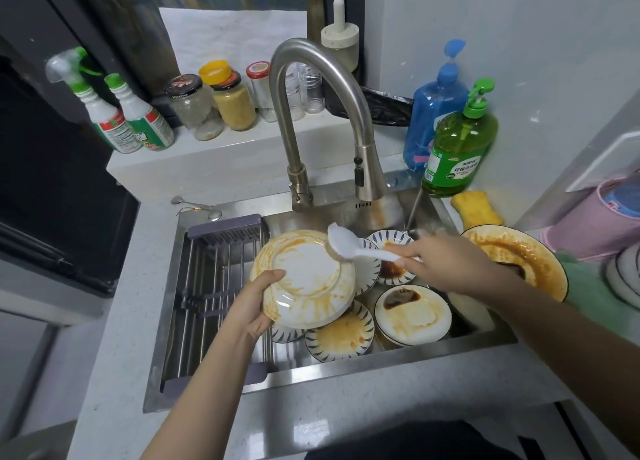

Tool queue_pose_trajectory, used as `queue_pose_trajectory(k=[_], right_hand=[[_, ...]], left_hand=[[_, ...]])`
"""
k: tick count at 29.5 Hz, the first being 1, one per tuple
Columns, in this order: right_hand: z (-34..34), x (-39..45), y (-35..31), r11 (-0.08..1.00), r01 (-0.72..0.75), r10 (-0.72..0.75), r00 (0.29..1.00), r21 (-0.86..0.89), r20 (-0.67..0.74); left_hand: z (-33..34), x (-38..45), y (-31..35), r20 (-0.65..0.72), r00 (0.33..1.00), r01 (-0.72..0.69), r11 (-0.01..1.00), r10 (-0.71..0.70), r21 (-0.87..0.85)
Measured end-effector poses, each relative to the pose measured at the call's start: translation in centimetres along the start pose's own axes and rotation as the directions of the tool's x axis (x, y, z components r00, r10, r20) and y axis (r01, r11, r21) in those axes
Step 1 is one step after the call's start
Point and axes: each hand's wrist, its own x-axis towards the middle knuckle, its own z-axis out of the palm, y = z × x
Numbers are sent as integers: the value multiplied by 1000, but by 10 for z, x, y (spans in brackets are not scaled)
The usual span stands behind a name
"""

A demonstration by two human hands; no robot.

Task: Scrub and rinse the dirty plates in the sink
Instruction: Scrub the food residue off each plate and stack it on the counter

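Presently: scrubbing over sink.
Left grip clasps tilted plate at 7 o'clock; right grip pinches brush, bristles at 2 o'clock.

A steel sink holds stained plates; the pale countertop around it carries a yellow sponge and green soap bottle.

This was a home kitchen. A steel sink sat in a pale counter under a curved tap, with dirty plates inside, a drying rack on its left, soap bottles far right, and food jars on the far ledge.
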Motion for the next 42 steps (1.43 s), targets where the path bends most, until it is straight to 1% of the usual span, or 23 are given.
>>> queue_pose_trajectory(k=[3,4,8,9,12,13,15,16,17,19,20,21,24,25,28,29,32,33,35,37,38,40,42], right_hand=[[1,-11,8,999,20,-25,991,35,133],[3,-10,10,999,13,-18,991,39,132],[14,-1,13,997,-47,49,998,59,-36],[15,-2,13,998,-31,34,998,59,-44],[17,-16,4,998,45,-46,999,34,24],[19,-17,0,999,44,-44,999,16,12],[22,-15,-7,1000,-22,21,997,-14,-74],[22,-16,-10,999,-52,51,993,-11,-102],[24,-18,-16,999,-51,50,993,-2,-108],[29,-26,-32,1000,22,-21,995,1,-99],[30,-29,-41,998,51,-54,994,-36,-97],[31,-28,-46,996,46,-55,992,-78,-116],[30,-17,-43,983,-87,57,982,-163,-177],[29,-17,-44,979,-86,52,981,-184,-184],[37,-26,-62,984,-6,-23,986,-177,-163],[38,-26,-62,980,-5,-28,986,-197,-165],[31,-16,-44,971,-122,83,979,-206,-187],[32,-17,-43,969,-122,81,978,-213,-191],[41,-22,-54,977,-65,23,979,-205,-202],[45,-26,-64,977,-10,-28,984,-212,-178],[45,-23,-60,975,-31,-10,983,-221,-185],[41,-16,-48,965,-129,80,974,-228,-212],[42,-17,-46,964,-133,90,978,-232,-186]], left_hand=[[-1,3,-3,-86,996,-25,999,20,-48],[-2,4,-5,-101,995,-30,996,22,-79],[3,8,-9,-103,995,-21,982,2,-187],[5,9,-8,-105,994,-18,981,-3,-195],[8,12,-7,-131,991,-21,972,-10,-234],[8,13,-8,-146,989,-28,966,-10,-258],[12,16,-11,-174,985,-48,958,-2,-284],[17,19,-13,-179,984,-52,955,-1,-291],[21,21,-15,-185,983,-59,955,5,-291],[28,26,-15,-203,979,-95,953,36,-287],[29,30,-14,-220,974,-116,951,52,-287],[29,33,-14,-232,971,-132,947,64,-293],[35,35,-14,-221,973,-141,937,71,-318],[38,33,-14,-219,974,-135,939,66,-318],[40,33,-12,-254,966,-126,953,54,-275],[40,35,-13,-258,965,-118,953,45,-278],[41,36,-13,-244,969,-120,941,42,-316],[42,37,-14,-239,970,-114,939,35,-325],[43,36,-12,-255,966,-111,945,31,-307],[41,39,-12,-286,958,-114,947,24,-301],[41,40,-13,-290,957,-118,941,22,-317],[43,40,-14,-271,962,-123,932,27,-340],[45,40,-14,-271,962,-122,928,24,-351]])
